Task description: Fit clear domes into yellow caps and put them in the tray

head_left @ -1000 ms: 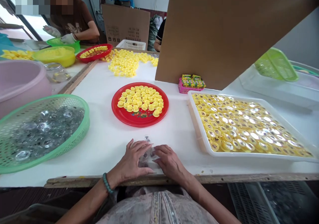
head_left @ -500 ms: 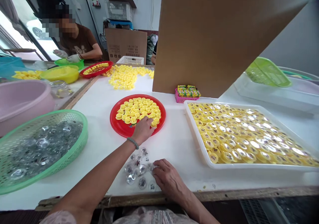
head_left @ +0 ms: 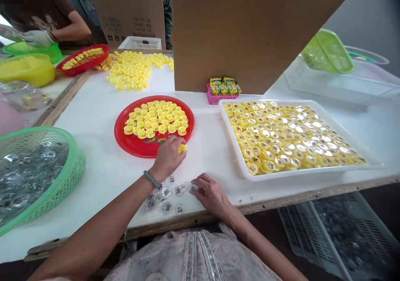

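My left hand (head_left: 170, 157), with a beaded bracelet on its wrist, is closed on a small yellow cup (head_left: 182, 148) just at the front right rim of a round red tray (head_left: 137, 148). Many more yellow cups (head_left: 162, 128) stand on that tray. Closer to the table edge, my right hand (head_left: 212, 195) pinches a clear round plastic lid (head_left: 194, 187), partly hidden by the fingers. Several loose clear lids (head_left: 167, 207) with small dark prints lie to its left, some beneath my left wrist.
A white tray (head_left: 237, 156) of lidded yellow cups stands at right. A green basket (head_left: 76, 164) of clear lids is at left. Behind are a pink basket (head_left: 215, 100), a brown cardboard panel (head_left: 243, 35) and a yellow cup pile (head_left: 131, 70). A gloved co-worker (head_left: 62, 18) sits far left.
My left hand has lifted a yellow cup off the red tray's contents and drawn it toward me. My right hand stays by the loose lids. The view has tilted downward and turned right.
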The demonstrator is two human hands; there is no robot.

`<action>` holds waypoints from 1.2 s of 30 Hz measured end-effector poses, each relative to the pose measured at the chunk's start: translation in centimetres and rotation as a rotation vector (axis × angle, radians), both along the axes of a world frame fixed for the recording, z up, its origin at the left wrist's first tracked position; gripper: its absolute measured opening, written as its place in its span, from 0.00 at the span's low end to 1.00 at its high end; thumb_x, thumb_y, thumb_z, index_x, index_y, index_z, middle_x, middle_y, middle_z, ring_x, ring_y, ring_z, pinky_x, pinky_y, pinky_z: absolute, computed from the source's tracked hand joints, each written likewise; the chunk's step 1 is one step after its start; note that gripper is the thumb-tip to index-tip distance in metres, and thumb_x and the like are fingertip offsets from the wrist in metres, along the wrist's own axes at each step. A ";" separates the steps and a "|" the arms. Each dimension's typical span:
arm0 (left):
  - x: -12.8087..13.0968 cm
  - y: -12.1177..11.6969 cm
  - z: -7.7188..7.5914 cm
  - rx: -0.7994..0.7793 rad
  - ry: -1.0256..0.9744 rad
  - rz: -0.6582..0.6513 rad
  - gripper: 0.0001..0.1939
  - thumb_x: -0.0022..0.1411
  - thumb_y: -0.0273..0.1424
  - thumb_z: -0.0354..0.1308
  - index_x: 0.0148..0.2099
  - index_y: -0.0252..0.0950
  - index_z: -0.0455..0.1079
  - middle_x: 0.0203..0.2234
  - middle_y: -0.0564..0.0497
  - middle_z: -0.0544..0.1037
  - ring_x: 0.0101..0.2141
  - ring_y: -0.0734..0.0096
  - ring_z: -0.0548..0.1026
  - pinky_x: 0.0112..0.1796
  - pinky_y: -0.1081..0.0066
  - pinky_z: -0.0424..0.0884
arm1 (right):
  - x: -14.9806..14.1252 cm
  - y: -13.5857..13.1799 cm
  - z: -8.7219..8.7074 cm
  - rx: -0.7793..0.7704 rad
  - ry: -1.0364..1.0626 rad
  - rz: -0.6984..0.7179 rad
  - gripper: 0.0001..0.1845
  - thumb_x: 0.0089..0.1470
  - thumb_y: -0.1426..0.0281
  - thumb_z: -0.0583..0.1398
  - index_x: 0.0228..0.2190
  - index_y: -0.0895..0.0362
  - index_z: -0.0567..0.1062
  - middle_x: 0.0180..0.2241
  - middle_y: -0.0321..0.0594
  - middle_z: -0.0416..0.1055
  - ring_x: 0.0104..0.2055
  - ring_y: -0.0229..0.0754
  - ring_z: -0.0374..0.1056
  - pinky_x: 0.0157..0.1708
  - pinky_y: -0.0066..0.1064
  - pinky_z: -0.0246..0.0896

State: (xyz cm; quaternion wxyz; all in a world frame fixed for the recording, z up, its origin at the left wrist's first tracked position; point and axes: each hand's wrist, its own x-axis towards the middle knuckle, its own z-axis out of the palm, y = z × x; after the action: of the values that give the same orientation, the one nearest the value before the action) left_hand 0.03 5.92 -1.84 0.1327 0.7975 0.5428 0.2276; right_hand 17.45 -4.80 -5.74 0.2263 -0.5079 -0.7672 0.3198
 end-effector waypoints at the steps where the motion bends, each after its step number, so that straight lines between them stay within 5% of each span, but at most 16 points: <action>1: 0.3 -1.1 -0.3 -0.027 -0.006 -0.046 0.11 0.57 0.30 0.55 0.44 0.37 0.67 0.38 0.47 0.70 0.39 0.61 0.70 0.40 0.67 0.66 | 0.1 0.1 0.0 -0.013 0.007 -0.011 0.10 0.50 0.76 0.61 0.38 0.56 0.73 0.35 0.40 0.68 0.32 0.37 0.67 0.33 0.27 0.63; 6: 1.6 -3.7 -2.6 -0.163 -0.029 -0.053 0.11 0.56 0.36 0.59 0.40 0.36 0.68 0.34 0.47 0.71 0.37 0.60 0.71 0.37 0.67 0.66 | 0.4 0.0 -0.1 -0.002 0.092 -0.090 0.03 0.53 0.72 0.60 0.29 0.56 0.76 0.30 0.38 0.71 0.31 0.38 0.68 0.32 0.28 0.62; 11: 1.4 -4.9 -0.9 -0.178 -0.244 0.093 0.12 0.58 0.40 0.56 0.39 0.38 0.70 0.33 0.48 0.73 0.31 0.65 0.70 0.34 0.69 0.63 | 0.9 -0.5 0.8 0.132 0.180 -0.265 0.08 0.56 0.67 0.58 0.35 0.54 0.77 0.32 0.41 0.73 0.33 0.40 0.70 0.34 0.29 0.64; 14: 1.3 -6.7 0.3 -0.535 -0.528 0.070 0.16 0.57 0.44 0.55 0.27 0.37 0.71 0.20 0.52 0.71 0.23 0.70 0.66 0.27 0.72 0.60 | 0.8 -0.4 1.5 0.266 0.097 -0.273 0.11 0.58 0.67 0.55 0.38 0.53 0.77 0.31 0.42 0.73 0.33 0.39 0.68 0.35 0.30 0.64; 18: 1.4 -8.4 0.1 -0.942 -0.988 0.086 0.14 0.49 0.42 0.63 0.30 0.35 0.73 0.23 0.52 0.73 0.23 0.74 0.67 0.25 0.75 0.61 | 0.1 -0.3 2.0 0.298 0.097 -0.192 0.15 0.59 0.71 0.52 0.41 0.52 0.76 0.32 0.43 0.72 0.34 0.40 0.68 0.35 0.31 0.64; 22: 1.2 -8.8 -0.5 -0.979 -1.167 0.173 0.14 0.43 0.36 0.68 0.31 0.34 0.73 0.24 0.52 0.73 0.24 0.77 0.68 0.26 0.76 0.62 | -0.2 -0.7 2.5 0.143 0.277 -0.167 0.16 0.56 0.73 0.53 0.43 0.52 0.75 0.34 0.42 0.72 0.35 0.40 0.68 0.36 0.31 0.64; 28: 0.8 -8.9 -0.6 -0.829 -1.158 0.170 0.11 0.48 0.35 0.66 0.33 0.35 0.75 0.23 0.52 0.74 0.24 0.77 0.67 0.27 0.76 0.63 | 0.0 -1.1 4.1 -0.417 0.733 -0.272 0.17 0.52 0.63 0.59 0.44 0.56 0.74 0.34 0.41 0.74 0.35 0.40 0.69 0.36 0.33 0.65; 36: 1.1 -9.2 -0.4 -0.807 -1.098 0.119 0.11 0.50 0.36 0.64 0.36 0.35 0.75 0.25 0.51 0.76 0.26 0.74 0.71 0.29 0.75 0.68 | -0.7 -0.1 3.4 -0.377 0.817 -0.469 0.12 0.41 0.63 0.67 0.28 0.58 0.76 0.27 0.38 0.73 0.28 0.37 0.65 0.29 0.29 0.62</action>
State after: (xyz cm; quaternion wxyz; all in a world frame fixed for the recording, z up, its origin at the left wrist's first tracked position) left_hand 1.17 -3.28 -2.23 0.6628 0.4237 0.4820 0.3858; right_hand 16.78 -4.87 -2.35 0.4781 -0.5321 -0.4101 0.5657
